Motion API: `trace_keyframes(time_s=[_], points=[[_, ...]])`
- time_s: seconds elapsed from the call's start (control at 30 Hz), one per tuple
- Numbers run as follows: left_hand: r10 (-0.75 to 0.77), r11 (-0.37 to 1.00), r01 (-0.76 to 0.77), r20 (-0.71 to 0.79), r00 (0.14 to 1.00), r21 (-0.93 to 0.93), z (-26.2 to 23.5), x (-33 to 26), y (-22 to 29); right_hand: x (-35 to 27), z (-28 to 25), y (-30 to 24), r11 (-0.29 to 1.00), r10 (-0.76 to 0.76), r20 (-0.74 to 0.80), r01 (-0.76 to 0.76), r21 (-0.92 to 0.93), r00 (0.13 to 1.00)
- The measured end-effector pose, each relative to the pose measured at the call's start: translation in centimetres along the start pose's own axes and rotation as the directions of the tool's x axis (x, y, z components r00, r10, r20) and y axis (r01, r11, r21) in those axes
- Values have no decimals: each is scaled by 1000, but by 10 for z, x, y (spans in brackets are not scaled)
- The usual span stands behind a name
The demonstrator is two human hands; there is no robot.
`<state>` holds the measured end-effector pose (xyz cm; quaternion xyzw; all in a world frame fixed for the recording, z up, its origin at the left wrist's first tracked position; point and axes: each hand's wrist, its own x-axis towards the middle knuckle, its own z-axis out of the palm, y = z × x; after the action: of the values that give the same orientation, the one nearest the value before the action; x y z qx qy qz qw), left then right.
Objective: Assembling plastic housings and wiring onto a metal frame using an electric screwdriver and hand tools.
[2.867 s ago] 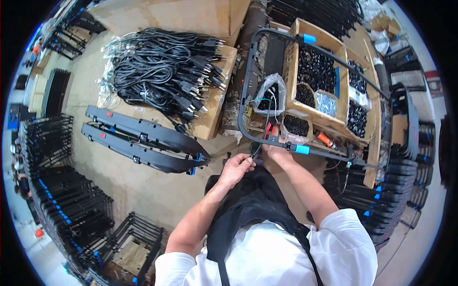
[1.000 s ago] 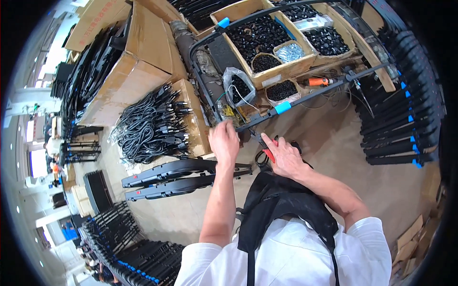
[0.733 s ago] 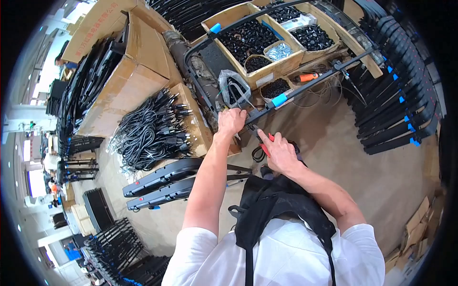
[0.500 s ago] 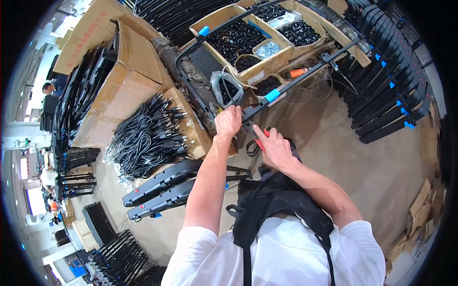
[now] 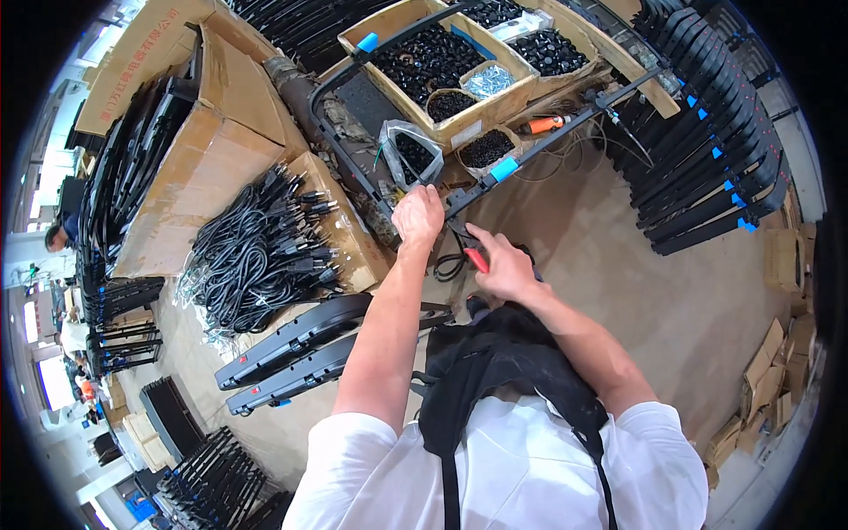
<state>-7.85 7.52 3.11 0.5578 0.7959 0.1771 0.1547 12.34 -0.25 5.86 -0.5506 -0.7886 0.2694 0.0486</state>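
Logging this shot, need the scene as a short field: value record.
left hand: at near corner of black frame; exact grip hidden
right hand: holds red-handled pliers, tip near the frame
on frame: blue clips
parts box: small black parts, silver fasteners
left of hands: black cables with plugs, on cardboard

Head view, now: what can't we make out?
Head: whatever the bare left hand may pinch; its own fingers hide it.
Head: red-handled pliers, partly covered by the bare right hand; tips too small to read.
Head: far side of the black tubular frame, cut off by the upper edge.
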Motion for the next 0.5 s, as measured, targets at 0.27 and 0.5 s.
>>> trace_keyframes(time_s=[0.27, 0.5], points=[[-32, 999, 33, 60, 998, -21, 2, 4, 11, 22, 26, 60, 298, -214, 417, -347, 889, 883], [-82, 996, 83, 39, 996, -15, 6, 2, 6, 22, 3, 53, 960, 38, 321, -123, 250, 946]])
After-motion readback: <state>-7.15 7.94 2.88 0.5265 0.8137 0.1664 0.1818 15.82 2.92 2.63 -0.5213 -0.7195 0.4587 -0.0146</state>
